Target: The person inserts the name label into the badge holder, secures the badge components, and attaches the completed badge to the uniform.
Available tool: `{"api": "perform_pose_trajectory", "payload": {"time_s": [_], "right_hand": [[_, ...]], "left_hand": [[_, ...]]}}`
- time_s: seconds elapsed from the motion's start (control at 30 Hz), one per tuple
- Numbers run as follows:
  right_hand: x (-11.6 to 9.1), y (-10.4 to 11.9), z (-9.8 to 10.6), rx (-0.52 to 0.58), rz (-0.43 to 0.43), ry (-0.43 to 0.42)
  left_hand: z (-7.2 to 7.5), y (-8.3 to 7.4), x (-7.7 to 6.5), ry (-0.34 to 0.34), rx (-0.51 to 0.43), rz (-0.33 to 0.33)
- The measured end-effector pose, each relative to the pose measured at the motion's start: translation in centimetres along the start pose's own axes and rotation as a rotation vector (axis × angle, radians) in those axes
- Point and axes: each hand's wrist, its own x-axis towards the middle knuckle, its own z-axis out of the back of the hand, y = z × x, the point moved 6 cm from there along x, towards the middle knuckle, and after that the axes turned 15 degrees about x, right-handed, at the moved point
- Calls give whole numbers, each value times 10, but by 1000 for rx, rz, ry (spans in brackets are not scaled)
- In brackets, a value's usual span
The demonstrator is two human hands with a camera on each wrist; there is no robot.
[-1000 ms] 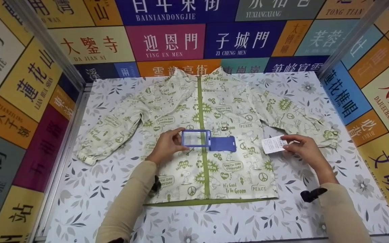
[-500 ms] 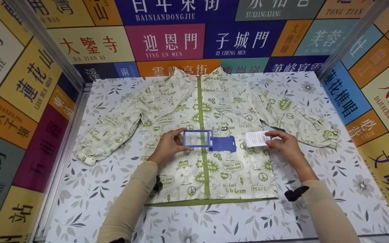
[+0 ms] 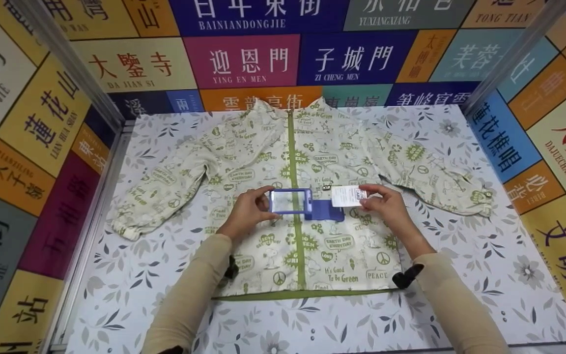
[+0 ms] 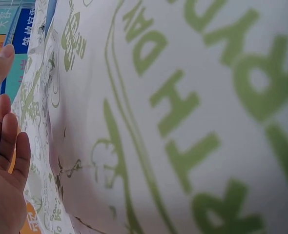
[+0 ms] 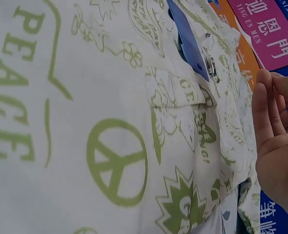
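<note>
My left hand (image 3: pixel 246 211) pinches the left end of a blue card-holder frame (image 3: pixel 290 213) with a clear window, raised over the middle of a jacket. In my right hand (image 3: pixel 386 204), thumb and fingers pinch the right edge of a small white printed card (image 3: pixel 348 195). A flat blue panel (image 3: pixel 320 211) lies on the jacket, partly covered by the card and meeting the frame's right end in the head view. The right wrist view shows this blue panel (image 5: pixel 188 41) on the fabric. Both held things are hidden in the wrist views.
The white jacket (image 3: pixel 339 263) with green print lies spread out, sleeves to both sides, on a floral-patterned table (image 3: pixel 479 305). A small metal clip (image 3: pixel 326 187) rests on it just behind the panel. Sign-covered walls (image 3: pixel 248 59) stand at the back and sides.
My right hand has brought the white card leftward from beyond the jacket's right side to over the blue panel. The left hand has shifted slightly right with the frame.
</note>
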Motion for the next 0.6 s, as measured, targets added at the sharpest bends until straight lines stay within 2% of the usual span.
{"api": "perform_pose_trajectory", "payload": {"time_s": [0.27,0.4,0.6], "right_hand": [[10,-4,-26,-7,-6,33],[12,-4,-33,11,2,58],[13,-3,-43,36,-17,81]], "left_hand": [[-2,-4,2,4,5,-22],[-2,-7,3,-3,28,-46],[-2,-6,4,-11,25,-44]]}}
